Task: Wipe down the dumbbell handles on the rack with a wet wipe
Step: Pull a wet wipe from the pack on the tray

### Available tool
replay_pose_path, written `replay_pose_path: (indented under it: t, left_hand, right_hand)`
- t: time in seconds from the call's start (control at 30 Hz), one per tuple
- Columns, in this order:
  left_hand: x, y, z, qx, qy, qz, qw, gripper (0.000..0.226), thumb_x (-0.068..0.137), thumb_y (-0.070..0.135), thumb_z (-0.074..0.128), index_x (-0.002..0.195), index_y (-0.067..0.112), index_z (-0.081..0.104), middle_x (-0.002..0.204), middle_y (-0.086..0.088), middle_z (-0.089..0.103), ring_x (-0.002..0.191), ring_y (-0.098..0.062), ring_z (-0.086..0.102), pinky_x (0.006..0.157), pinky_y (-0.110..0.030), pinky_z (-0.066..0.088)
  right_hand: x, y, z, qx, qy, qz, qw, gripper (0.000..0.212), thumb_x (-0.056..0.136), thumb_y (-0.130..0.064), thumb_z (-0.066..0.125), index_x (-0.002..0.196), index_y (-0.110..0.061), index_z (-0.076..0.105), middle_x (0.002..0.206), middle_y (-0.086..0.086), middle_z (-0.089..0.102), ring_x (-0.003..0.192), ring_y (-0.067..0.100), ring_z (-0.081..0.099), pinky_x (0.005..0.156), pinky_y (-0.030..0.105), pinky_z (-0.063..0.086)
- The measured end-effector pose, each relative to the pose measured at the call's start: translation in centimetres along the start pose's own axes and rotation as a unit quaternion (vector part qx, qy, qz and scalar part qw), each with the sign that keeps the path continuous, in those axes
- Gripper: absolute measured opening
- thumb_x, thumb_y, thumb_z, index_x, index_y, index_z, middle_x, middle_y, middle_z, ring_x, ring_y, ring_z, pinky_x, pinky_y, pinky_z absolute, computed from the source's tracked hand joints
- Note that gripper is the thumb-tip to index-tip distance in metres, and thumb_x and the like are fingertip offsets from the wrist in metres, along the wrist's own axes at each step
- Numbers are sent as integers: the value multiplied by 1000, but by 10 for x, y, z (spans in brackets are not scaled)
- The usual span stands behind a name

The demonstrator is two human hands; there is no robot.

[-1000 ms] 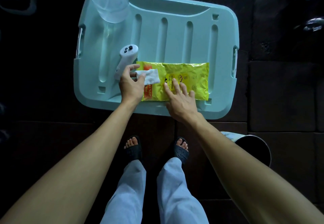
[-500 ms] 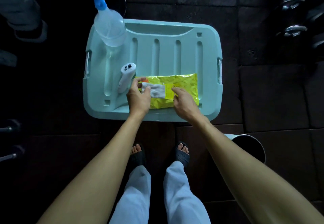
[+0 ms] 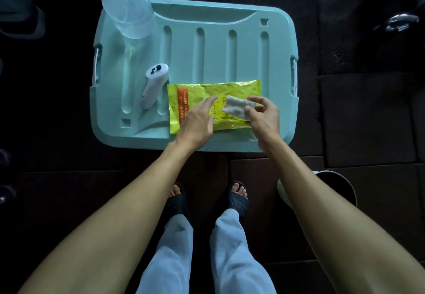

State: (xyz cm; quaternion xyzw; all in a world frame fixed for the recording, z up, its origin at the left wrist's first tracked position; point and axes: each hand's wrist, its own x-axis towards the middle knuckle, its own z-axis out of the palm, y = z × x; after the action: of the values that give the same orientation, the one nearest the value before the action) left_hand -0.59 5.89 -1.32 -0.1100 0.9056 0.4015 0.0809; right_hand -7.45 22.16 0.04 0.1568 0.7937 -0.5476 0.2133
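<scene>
A yellow wet wipe pack (image 3: 195, 94) lies on the near part of a pale green bin lid (image 3: 213, 47). My right hand (image 3: 263, 115) pinches a folded white wet wipe (image 3: 238, 109) just above the pack's right half. My left hand (image 3: 197, 121) hovers flat over the pack's middle, fingers spread, holding nothing. Chrome dumbbell handles (image 3: 401, 21) gleam in the dark at the far right.
A clear spray bottle (image 3: 127, 6) stands on the lid's far left corner. A white handheld controller (image 3: 153, 84) lies left of the pack. A round bin (image 3: 345, 188) sits on the dark floor by my right leg. My sandalled feet are below the lid.
The wipe passed from my left hand to my right hand and moved right across the pack. My left hand let go and opened. The camera came closer to the lid.
</scene>
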Motion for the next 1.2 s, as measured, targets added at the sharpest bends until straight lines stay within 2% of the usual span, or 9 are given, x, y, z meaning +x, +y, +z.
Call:
replay_pose_path:
  t: [0.13, 0.23, 0.53, 0.63, 0.73, 0.8, 0.9, 1.1, 1.2]
  left_hand:
    - [-3, -27, 4, 253, -121, 22, 960, 59, 108, 20, 37, 160, 8, 12, 169, -12, 9, 157, -27, 2, 126, -46, 6]
    - [-11, -37, 13, 318, -179, 7, 931, 66, 110, 40, 23, 159, 11, -11, 167, -6, -20, 153, -25, -22, 123, -48, -12]
    - [-13, -47, 26, 326, -184, -8, 927, 72, 108, 50, 19, 155, 16, -24, 160, 1, -36, 148, -21, -34, 122, -50, -18]
    - [-11, -42, 16, 300, -190, -5, 935, 72, 108, 46, 26, 160, 16, -15, 164, 1, -29, 152, -20, -26, 123, -49, -13]
    - [-11, -28, -1, 223, -131, -3, 966, 63, 107, 38, 41, 161, 16, 18, 170, -6, 5, 156, -25, 7, 124, -50, 13]
    - [-14, -14, -15, 132, -58, -1, 990, 53, 104, 31, 52, 153, 13, 40, 159, -13, 35, 145, -32, 34, 117, -50, 32]
    - [-18, 19, -39, -24, -15, -65, 998, 45, 102, 28, 58, 142, 7, 54, 139, -16, 54, 130, -29, 51, 112, -38, 38]
    - [-45, 114, -105, -347, -108, -234, 902, 27, 102, 42, 55, 112, 18, 65, 116, -1, 68, 111, -21, 66, 92, -34, 55]
    - [-71, 163, -141, -470, -43, -250, 846, 11, 101, 26, 60, 98, 18, 67, 88, 4, 71, 83, -14, 68, 71, -22, 55]
  right_hand:
    - [9, 9, -5, -28, -13, -13, 999, 27, 88, -4, 60, 103, -26, 67, 101, 12, 69, 94, 29, 70, 75, 46, 61]
    - [13, 12, 0, -34, -19, -13, 999, 29, 88, -3, 60, 101, -27, 68, 97, 11, 69, 92, 29, 69, 77, 48, 60]
    - [20, 35, 6, -43, -14, -25, 999, 25, 88, -4, 60, 106, -18, 71, 84, 2, 65, 80, 17, 62, 75, 39, 57]
    - [17, 31, 5, -39, -13, -28, 999, 26, 88, -3, 60, 107, -17, 71, 83, 0, 64, 80, 16, 62, 75, 40, 57]
    - [8, 18, 0, -33, -18, -30, 999, 26, 88, -3, 62, 107, -18, 71, 86, 3, 65, 81, 19, 65, 74, 42, 57]
    - [-4, 1, -5, -18, -23, -31, 999, 25, 88, -5, 63, 105, -21, 72, 92, 8, 68, 88, 26, 68, 76, 44, 58]
    - [-31, -35, -16, 8, -54, -26, 998, 25, 88, -5, 65, 103, -23, 72, 93, 10, 69, 86, 25, 68, 78, 45, 58]
    - [-112, -136, -56, 86, -166, 0, 982, 22, 92, 0, 63, 103, -17, 70, 96, 12, 69, 88, 24, 65, 77, 39, 54]
    - [-152, -182, -77, 117, -189, 14, 975, 18, 92, -2, 64, 105, -14, 70, 95, 8, 70, 89, 24, 67, 81, 41, 56]
